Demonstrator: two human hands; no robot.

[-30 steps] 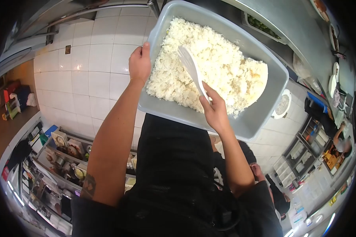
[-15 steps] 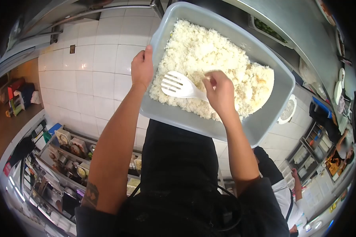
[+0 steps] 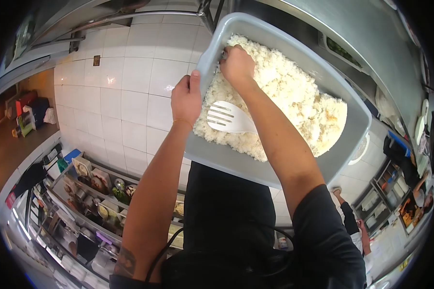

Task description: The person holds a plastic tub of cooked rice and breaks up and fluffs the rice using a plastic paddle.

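Observation:
A grey plastic tub (image 3: 340,169) holds a wide bed of white rice (image 3: 289,79). My left hand (image 3: 186,98) grips the tub's left wall, thumb up on the rim. Over the rice at the tub's upper left corner, my right hand (image 3: 237,65) has its fingers pinched together; whatever is between them is hidden. A white slotted spatula (image 3: 226,117) lies on the rice below my right hand, its handle end hidden behind my right forearm.
White tiles (image 3: 135,72) cover the floor. A container of green vegetables (image 3: 341,50) sits at upper right. Food containers (image 3: 107,208) line a counter at lower left. Another person (image 3: 357,231) stands at lower right, and one more (image 3: 422,198) is at far right.
My right hand has let go of the spatula, leaving it on the rice, and moved to the tub's upper left corner. My left hand still holds the tub wall. The view has shifted.

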